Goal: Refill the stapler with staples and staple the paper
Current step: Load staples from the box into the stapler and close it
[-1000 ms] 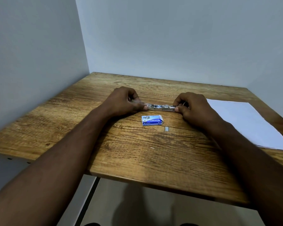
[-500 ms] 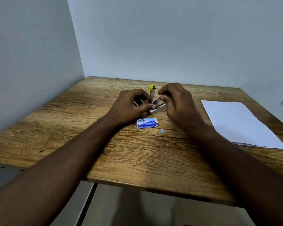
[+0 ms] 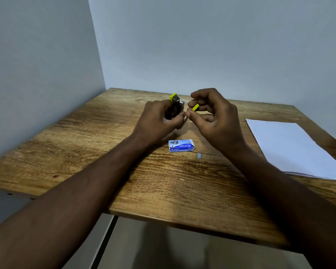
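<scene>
- Above the far middle of the table (image 3: 163,191), your left hand (image 3: 159,121) held the stapler (image 3: 175,107) upright, its grip wrapped closed around the body, the yellow end up.
- Your right hand (image 3: 215,117) sat just beside it, thumb and forefinger pinched on a small yellow piece (image 3: 195,107); it looked like the stapler's pusher, though the view was too small to be sure.
- Nearer you, the blue staple box (image 3: 180,146) lay flat with its right flap open.
- A short strip of staples (image 3: 199,155) lay just right of the box.
- The white paper (image 3: 291,148) lay well apart at the table's right edge.
</scene>
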